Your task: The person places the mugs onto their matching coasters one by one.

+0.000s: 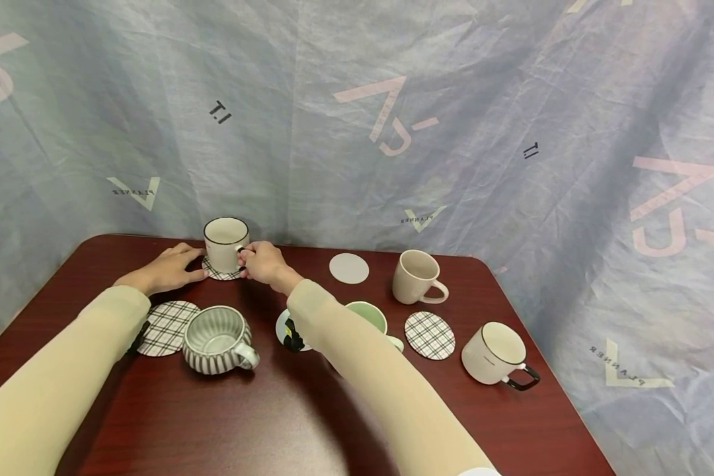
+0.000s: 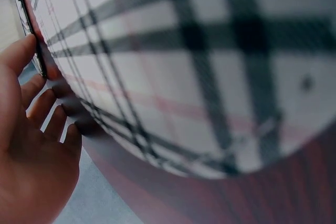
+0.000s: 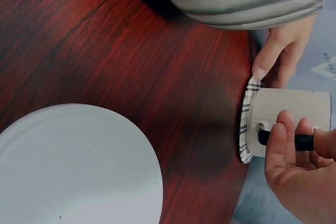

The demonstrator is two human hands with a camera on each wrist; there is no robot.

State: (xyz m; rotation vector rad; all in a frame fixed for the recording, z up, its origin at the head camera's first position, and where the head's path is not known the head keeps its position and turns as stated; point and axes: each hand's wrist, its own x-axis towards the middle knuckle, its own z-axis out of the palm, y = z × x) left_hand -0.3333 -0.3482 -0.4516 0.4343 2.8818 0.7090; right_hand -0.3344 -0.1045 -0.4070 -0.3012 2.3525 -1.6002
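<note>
At the far left of the table, a white mug (image 1: 223, 248) with a dark rim stands upright on a plaid coaster (image 3: 244, 129). My right hand (image 1: 266, 263) grips the mug's black handle (image 3: 303, 142), fingers curled round it. On the other side, my left hand (image 1: 169, 268) reaches to the coaster's edge. Its thumb (image 3: 266, 59) touches that edge, while the other fingers lie spread and slightly bent beside it. Below my left wrist lies a larger-looking plaid coaster (image 2: 157, 77), close to the camera, and a striped mug (image 1: 217, 344) overlaps its right side in the head view.
Under my right forearm are a green-lined mug (image 1: 369, 316) and a coaster with a black picture (image 1: 289, 330). Farther right are a white coaster (image 1: 349, 268), a beige mug (image 1: 413, 281), another plaid coaster (image 1: 430, 336) and a black-handled white mug (image 1: 490, 357). A printed cloth (image 1: 309, 165) hangs behind.
</note>
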